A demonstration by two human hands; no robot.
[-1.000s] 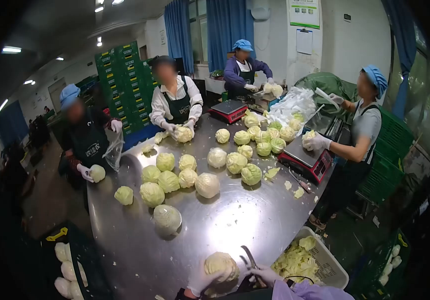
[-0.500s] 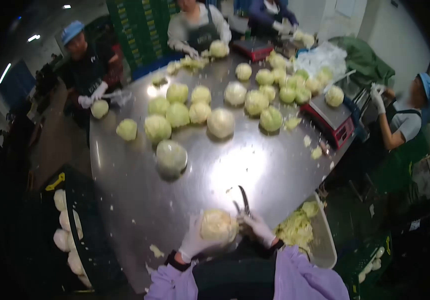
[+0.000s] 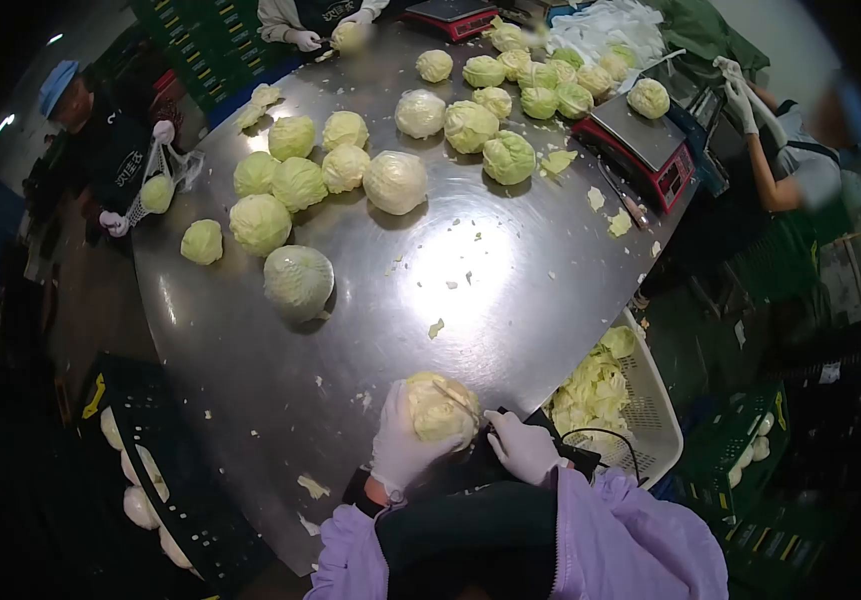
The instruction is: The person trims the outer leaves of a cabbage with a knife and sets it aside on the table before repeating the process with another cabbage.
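My gloved left hand (image 3: 402, 452) is wrapped round the left side of a pale cabbage (image 3: 432, 412) at the near edge of the steel table. In my gloved right hand (image 3: 524, 449) is a knife (image 3: 460, 396) with a thin curved blade. Its blade lies across the top of that cabbage, while the handle is mostly covered by my fingers. Farther up the table, a plastic-wrapped cabbage (image 3: 298, 284) is the nearest of several heads.
A white basket (image 3: 658, 420) of leaf trimmings stands right of me. Dark crates (image 3: 175, 500) flank the table. Beyond are a red scale (image 3: 650, 150) with a cabbage and another knife (image 3: 622, 198). Co-workers stand around; one at left holds a netted cabbage (image 3: 157, 194).
The knife has swung from pointing away over the table to lying on the cabbage. My view has tilted down. The left co-worker's cabbage now hangs in a net.
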